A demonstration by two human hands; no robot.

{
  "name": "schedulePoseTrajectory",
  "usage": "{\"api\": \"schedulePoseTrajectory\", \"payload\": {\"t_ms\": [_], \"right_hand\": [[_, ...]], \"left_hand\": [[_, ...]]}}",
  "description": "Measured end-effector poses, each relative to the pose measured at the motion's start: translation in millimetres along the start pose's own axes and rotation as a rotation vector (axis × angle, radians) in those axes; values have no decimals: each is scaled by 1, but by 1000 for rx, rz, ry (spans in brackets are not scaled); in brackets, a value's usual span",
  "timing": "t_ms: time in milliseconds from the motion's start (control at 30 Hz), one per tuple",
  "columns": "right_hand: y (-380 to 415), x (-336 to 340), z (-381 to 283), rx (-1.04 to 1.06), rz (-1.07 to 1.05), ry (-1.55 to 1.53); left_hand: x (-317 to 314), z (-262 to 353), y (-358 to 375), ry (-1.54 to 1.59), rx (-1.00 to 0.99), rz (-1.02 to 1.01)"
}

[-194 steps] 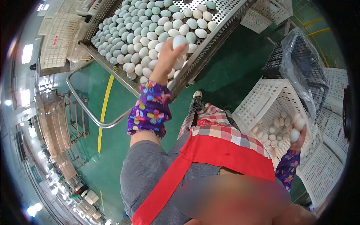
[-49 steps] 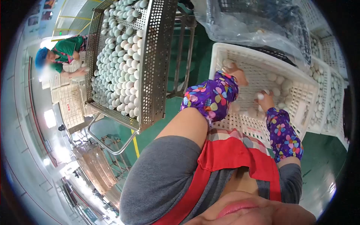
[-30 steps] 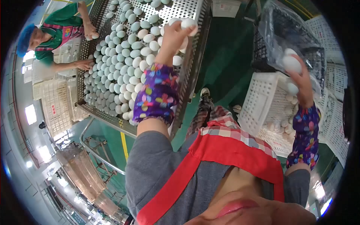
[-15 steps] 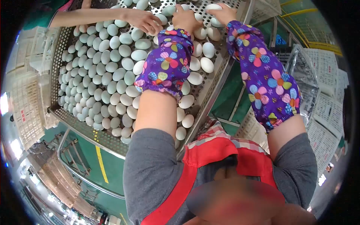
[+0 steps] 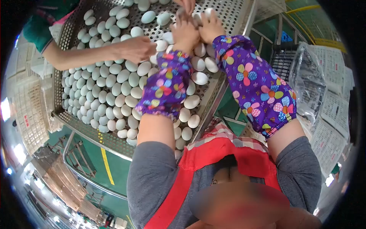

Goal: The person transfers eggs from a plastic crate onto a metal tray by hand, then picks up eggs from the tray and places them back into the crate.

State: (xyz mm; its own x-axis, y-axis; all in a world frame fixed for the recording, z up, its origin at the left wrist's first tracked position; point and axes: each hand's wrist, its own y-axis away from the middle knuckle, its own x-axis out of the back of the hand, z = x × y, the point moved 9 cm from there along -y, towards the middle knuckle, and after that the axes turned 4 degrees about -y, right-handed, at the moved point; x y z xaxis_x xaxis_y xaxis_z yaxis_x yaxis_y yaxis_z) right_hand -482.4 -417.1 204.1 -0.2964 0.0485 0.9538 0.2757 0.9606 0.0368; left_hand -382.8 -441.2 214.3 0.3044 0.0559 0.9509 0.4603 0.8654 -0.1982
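Many pale blue-green and white eggs lie in a perforated metal tray. Near the tray's far right, my left hand is curled over eggs, palm down. Close beside it, my right hand is bent over eggs too, with a white egg at its fingertips. My palms hide most of what lies under them. Beneath my wrists rest white eggs. Both forearms wear purple flowered sleeves.
A co-worker's hand reaches over the eggs from the left, and another hand shows at the top edge. Crates and clear plastic stand to the right. A metal rail runs below the tray.
My right hand has moved left and inward, up against my left hand. The co-worker's near arm has come lower over the eggs, and another hand has appeared at the top.
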Motion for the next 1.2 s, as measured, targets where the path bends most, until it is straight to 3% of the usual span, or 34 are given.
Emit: {"api": "schedulePoseTrajectory", "payload": {"t_ms": [33,67,167,233,300,367,533,633,767,800,867,900,1000,1100,1167,1200], "right_hand": [[14,12,-10,13,-49,-60],[27,12,-12,-12,-202,42],[93,90,-11,264,46,-461],[150,174,8,341,134,-552],[204,230,59,321,255,-407],[260,247,146,46,327,-719],[438,275,316,-392,510,-437],[534,251,398,-561,373,-187],[620,170,473,-758,-32,-118],[634,159,482,-762,-84,-134],[649,114,500,-815,-479,-169],[644,102,507,-779,-533,-146],[645,49,513,-657,-681,-88],[639,25,523,-538,-804,-17],[622,31,521,-496,-874,23],[624,35,514,-480,-896,45]], "left_hand": [[4,1,12,56,28,-167],[20,7,26,65,10,-120],[64,38,78,207,-138,22],[101,75,117,265,-268,-118],[138,112,151,480,-357,-153],[160,145,177,608,-386,-157],[180,275,228,839,-599,-310],[186,375,257,901,-854,-310],[136,482,317,771,-1070,-596],[106,504,337,639,-1134,-658],[48,531,386,186,-1255,-891],[20,536,401,-54,-1282,-989],[-72,540,459,-393,-1370,-1229],[-170,498,491,-559,-1184,-1522],[-180,469,482,-146,-847,-1732],[-137,493,472,-340,-945,-1547]]}}
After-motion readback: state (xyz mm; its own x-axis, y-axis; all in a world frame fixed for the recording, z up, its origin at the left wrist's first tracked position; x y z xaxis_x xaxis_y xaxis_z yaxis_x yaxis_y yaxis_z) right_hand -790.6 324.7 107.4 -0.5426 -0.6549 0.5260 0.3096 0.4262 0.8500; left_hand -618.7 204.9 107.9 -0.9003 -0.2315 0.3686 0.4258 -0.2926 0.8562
